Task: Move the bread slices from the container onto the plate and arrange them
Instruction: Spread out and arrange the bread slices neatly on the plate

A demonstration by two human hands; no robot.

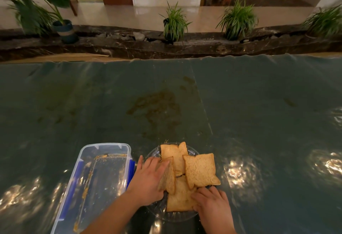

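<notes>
1. We work at a table (240, 104) under a dark glossy cover, with stains on it beyond the plate and bright light spots to either side of the plate.
2. The box (103, 178), clear with blue clips, sits just left of the plate. We see only crumbs in it, so we judge the moving done and the arranging in hand.
3. The plate (155, 152) is clear glass and mostly hidden under bread; its rim shows at the far left and along the near edge.
4. Four slices are on the plate. The far slice (174, 155) lies flat at the plate's far side. The right slice (200, 170) lies flat and overhangs the plate's right rim. The near slice (178, 196) lies flat at the plate's near side, partly under the others.
5. The tilted slice (169, 178) stands on edge at the plate's left side, leaning on the others.
6. Our left hand (148, 180) is at the plate's left, fingers spread narrow around the tilted slice, holding it from behind.
7. Our right hand (211, 202) is at the plate's near right, fingers (199, 195) curled and pressing the near slice; we cannot tell if they pinch it.
8. Next, we judge, the tilted slice must be laid flat in the left gap, gently, since soft bread tears and sheds crumbs.
</notes>
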